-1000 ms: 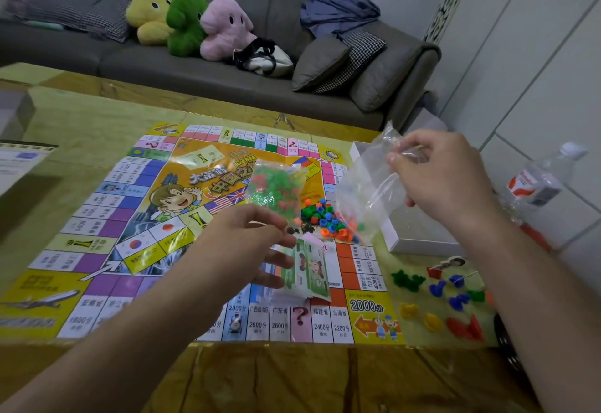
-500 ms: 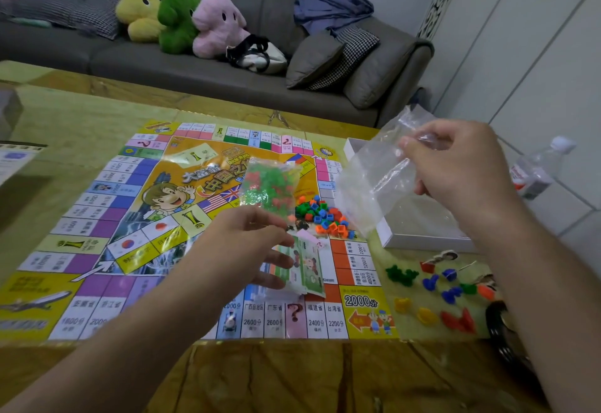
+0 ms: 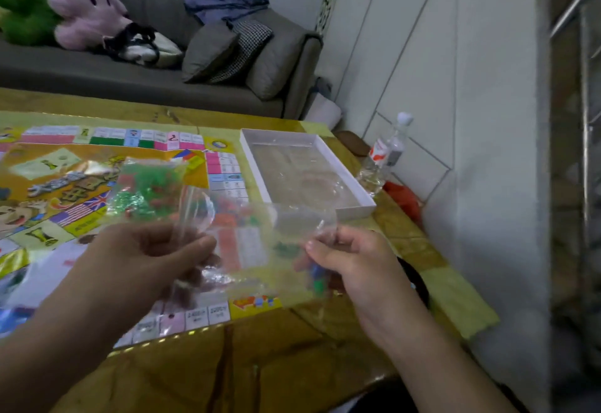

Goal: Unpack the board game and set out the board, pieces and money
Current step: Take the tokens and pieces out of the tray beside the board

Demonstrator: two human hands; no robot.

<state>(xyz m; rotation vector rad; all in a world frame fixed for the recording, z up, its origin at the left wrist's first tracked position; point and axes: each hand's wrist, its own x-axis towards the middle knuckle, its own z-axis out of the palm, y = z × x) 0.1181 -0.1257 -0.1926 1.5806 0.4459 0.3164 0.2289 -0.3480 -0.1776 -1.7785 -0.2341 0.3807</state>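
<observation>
Marbled yellow table (image 3: 325,334) under everything, game board (image 3: 107,185) spread across its left and middle. Nearest, left hand (image 3: 146,259) and right hand (image 3: 351,259) each pinching one side of a clear plastic bag (image 3: 260,243) stretched between them above the board's near right corner. Beyond, bag of green and red pieces (image 3: 146,188); white box tray (image 3: 344,165) by the right edge. Likely risk: slack bag catching pieces beneath, scattering them.

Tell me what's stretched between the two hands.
In the head view, a clear plastic bag spans the gap, gripped by the left hand and right hand. The game board shows blurrily through it.
</observation>
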